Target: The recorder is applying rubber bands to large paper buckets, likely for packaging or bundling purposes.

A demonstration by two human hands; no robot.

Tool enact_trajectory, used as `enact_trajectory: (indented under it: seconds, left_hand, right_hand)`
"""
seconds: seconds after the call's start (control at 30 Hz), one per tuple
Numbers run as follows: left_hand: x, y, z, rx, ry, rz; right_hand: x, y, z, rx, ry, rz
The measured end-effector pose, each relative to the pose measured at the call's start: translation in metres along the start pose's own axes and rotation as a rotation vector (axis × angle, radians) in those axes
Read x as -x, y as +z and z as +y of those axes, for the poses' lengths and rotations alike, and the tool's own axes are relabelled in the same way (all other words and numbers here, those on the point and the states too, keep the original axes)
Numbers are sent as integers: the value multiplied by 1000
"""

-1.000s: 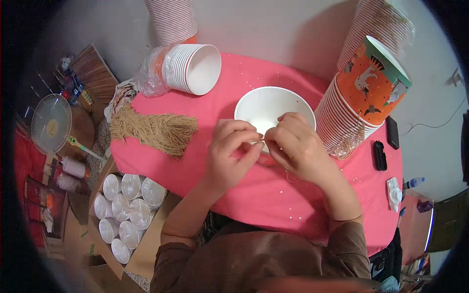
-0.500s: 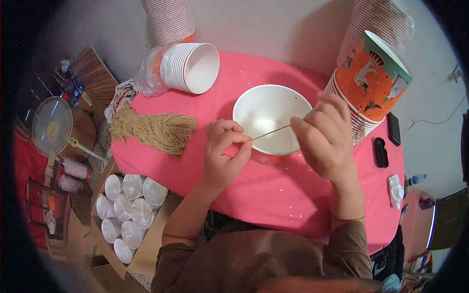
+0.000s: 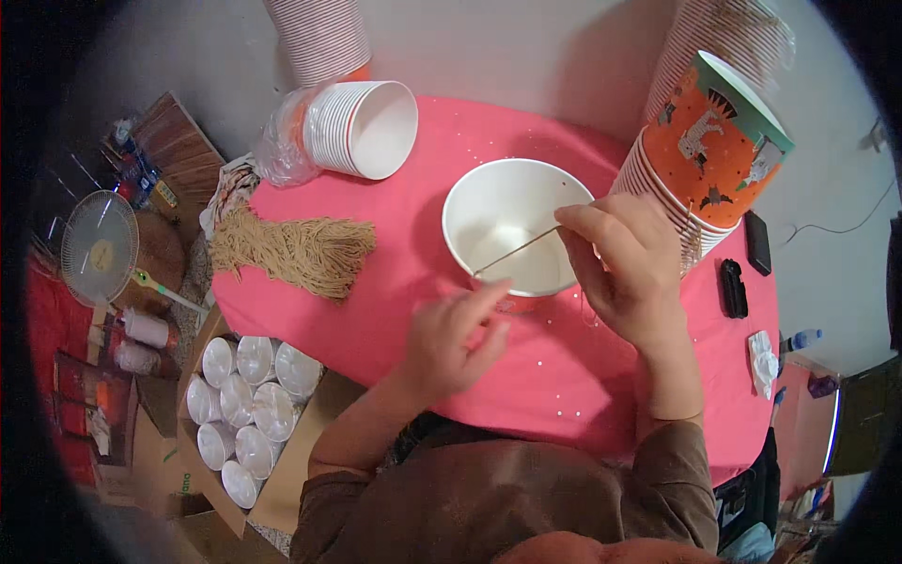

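Note:
A white paper bucket (image 3: pixel 507 193) with an orange outside stands before me on the pink-covered table. My right hand (image 3: pixel 629 263) is closed in a pinch on a thin brown cord (image 3: pixel 515 252), over the bucket's right side. The cord slants down across the opening to the near left rim. Whether it passes through a hole there I cannot tell. Just below that rim is my left hand (image 3: pixel 458 338), its index finger and thumb apart and nothing visible in it. A bundle of tan cords (image 3: pixel 301 252) lies on the table to the left.
Nested white buckets (image 3: pixel 362 127) lie at the back left. Orange patterned buckets (image 3: pixel 705 150) are stacked at the right, beside a black case (image 3: pixel 733 289) and a crumpled tissue (image 3: pixel 763 362). A cardboard box (image 3: pixel 301 451) of plastic-wrapped white cups stands below the table's left edge.
My left hand has let go of the cord, moved down and opened its fingers. The right hand still grips the cord, turned and held slightly lower.

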State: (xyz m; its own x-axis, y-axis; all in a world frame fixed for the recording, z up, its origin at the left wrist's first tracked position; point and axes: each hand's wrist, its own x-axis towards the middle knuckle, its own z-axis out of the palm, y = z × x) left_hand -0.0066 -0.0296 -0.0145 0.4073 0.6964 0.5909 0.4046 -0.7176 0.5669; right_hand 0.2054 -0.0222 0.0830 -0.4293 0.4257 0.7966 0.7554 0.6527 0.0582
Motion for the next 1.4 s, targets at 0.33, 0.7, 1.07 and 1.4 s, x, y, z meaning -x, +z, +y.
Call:
enact_trajectory:
  seconds: [0.33,0.7,1.07,1.4]
  left_hand:
    - [-50,-20,-74,292,-301,221]
    - [-24,-38,-17,858,-304,53]
    - [13,-22,-7,1034,-542,-73]
    - [17,-42,-11,552,-452,-5]
  right_hand:
    - [7,-18,2,-1323,595,-339]
    - [8,5,-7,-1590,621,-257]
    - [9,23,22,-1658,553,182]
    - [10,28,26,-774,526,-99]
